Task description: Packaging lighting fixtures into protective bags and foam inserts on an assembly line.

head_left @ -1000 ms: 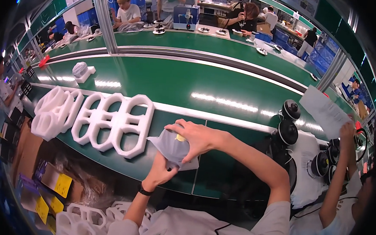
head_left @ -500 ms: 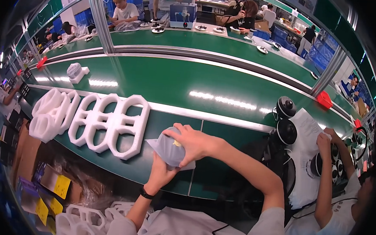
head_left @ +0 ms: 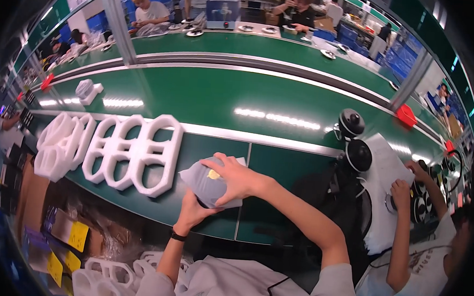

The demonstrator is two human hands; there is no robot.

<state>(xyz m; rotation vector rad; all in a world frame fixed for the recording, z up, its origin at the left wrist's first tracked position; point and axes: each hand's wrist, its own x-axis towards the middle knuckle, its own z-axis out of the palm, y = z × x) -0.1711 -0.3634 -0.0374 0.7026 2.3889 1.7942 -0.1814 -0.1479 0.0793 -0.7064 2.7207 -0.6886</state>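
Both my hands hold a rounded object wrapped in pale grey sheet or bag [head_left: 202, 186], with a small yellow mark on it, above the green bench. My left hand [head_left: 192, 211] supports it from below at the near side. From above and the right, my right hand [head_left: 236, 180] curves its fingers over the wrapping. What lies inside the wrapping is hidden. White foam frames with oval openings [head_left: 166, 154] stand side by side just left of my hands.
More foam pieces [head_left: 52, 158] are stacked at the left. Black dome-shaped devices [head_left: 358, 155] stand at the right, near a white sheet [head_left: 374, 210] and a co-worker's hands [head_left: 402, 193]. Behind the bench runs a green conveyor [head_left: 196, 96] carrying a small wrapped piece [head_left: 88, 91].
The wrapped object is turned slightly in my hands. The whole view has shifted a little. At the right, the co-worker's near hand has moved lower on the white sheet.
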